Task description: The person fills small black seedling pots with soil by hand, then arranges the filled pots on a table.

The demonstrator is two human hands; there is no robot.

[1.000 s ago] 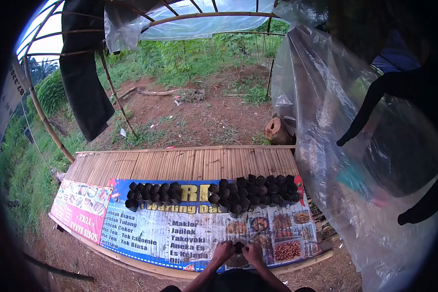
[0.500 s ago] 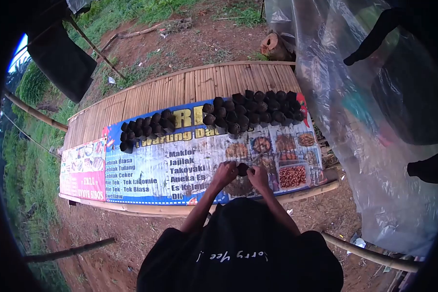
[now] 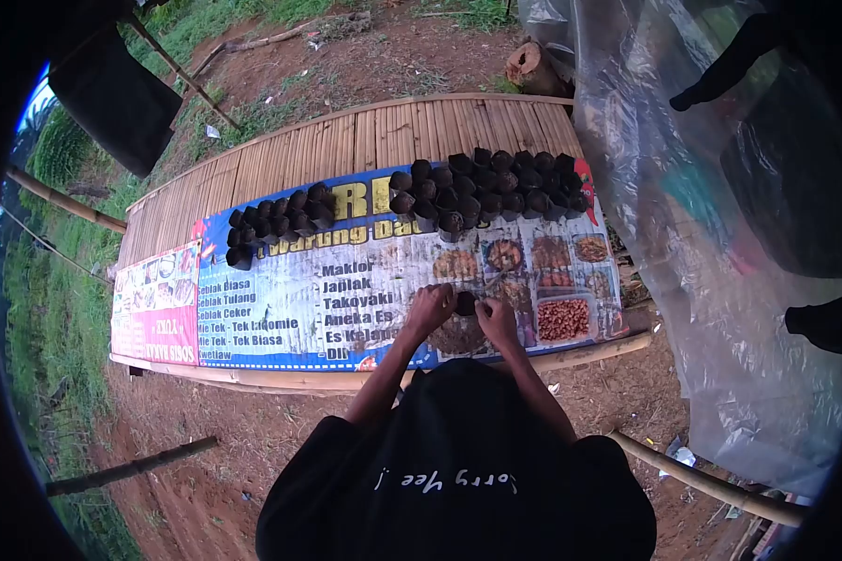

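My left hand (image 3: 429,308) and my right hand (image 3: 496,318) meet over the near edge of a printed menu banner (image 3: 290,299) spread on a bamboo-slat table (image 3: 346,154). Between the fingers of both hands sits one small black seedling bag (image 3: 465,302). Just below the hands lies a dark heap of soil (image 3: 458,338). Farther back on the banner stand two clusters of several black bags, one at the left (image 3: 276,220) and a larger one at the right (image 3: 486,192).
A clear plastic sheet (image 3: 683,215) hangs at the right of the table. A cut log (image 3: 531,65) lies behind it. Bamboo poles (image 3: 131,463) cross the bare red ground near me. A dark cloth (image 3: 112,93) hangs at the back left.
The camera has tilted down, so the table sits higher in view and my black shirt fills the bottom. Both hands stay together on the small black bag.
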